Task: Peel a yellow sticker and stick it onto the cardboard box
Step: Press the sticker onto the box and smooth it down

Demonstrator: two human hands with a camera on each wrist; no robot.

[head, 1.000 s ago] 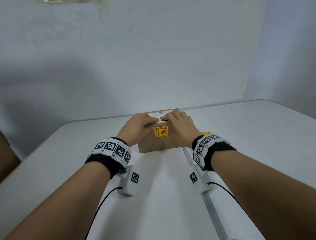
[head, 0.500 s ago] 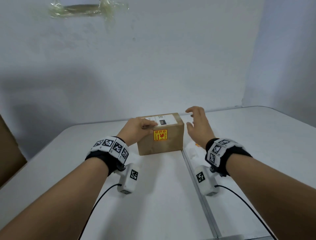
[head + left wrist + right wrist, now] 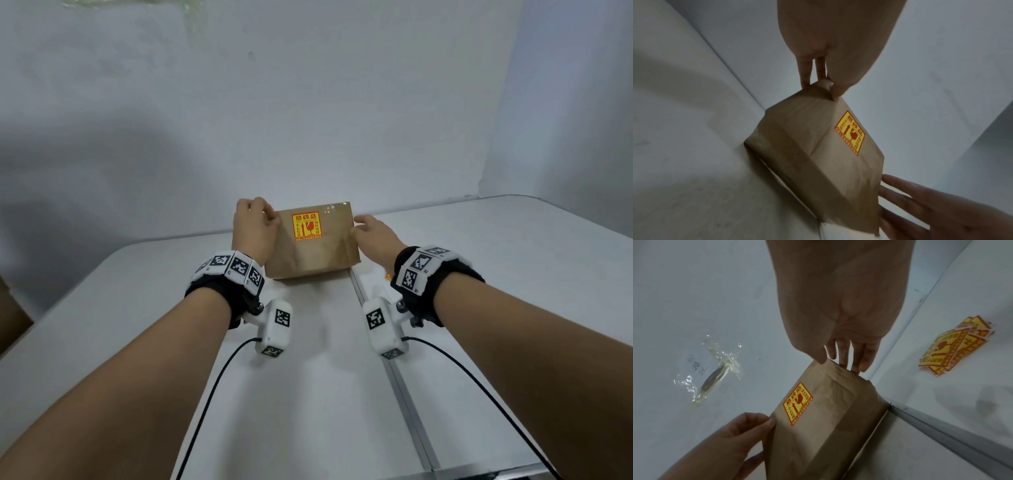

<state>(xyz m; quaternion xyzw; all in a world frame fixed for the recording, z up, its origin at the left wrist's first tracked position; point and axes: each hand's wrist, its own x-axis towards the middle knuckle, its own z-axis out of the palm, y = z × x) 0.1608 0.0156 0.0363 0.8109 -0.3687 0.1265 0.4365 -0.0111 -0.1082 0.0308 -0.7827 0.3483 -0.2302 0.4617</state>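
Cardboard box [image 3: 313, 245] first, since it is the biggest thing on the white table [image 3: 137, 342]: it stands tipped up near the far edge, close to the wall, one broad brown face turned towards the person, its lower edge on the tabletop beside the metal seam [image 3: 387, 359] that runs down the table. I judge it is held tilted like this so that a face can be looked over or another side brought round.

On the left side of the box the left hand [image 3: 253, 229] holds an upper corner; in the left wrist view the fingertips [image 3: 805, 81] and thumb close on that corner, pinching it. That grip at the top seems to be what keeps the box tilted. The right hand [image 3: 375, 233] is at the opposite side edge with fingers nearly straight and slightly spread, their tips touching the cardboard in the right wrist view, the thumb on the near face. It looks more like a steadying prop than a firm hold.

Smaller still, a yellow sticker [image 3: 307, 225] with red print lies flat on the upper part of the facing side, between the two hands, neither of which touches it. It seems fully stuck down, so the task's main step looks done.

Off to the right on the table lies a loose stack of spare stickers [image 3: 955, 345], well apart from the box. A scrap of clear tape [image 3: 715, 369] clings to the wall behind.
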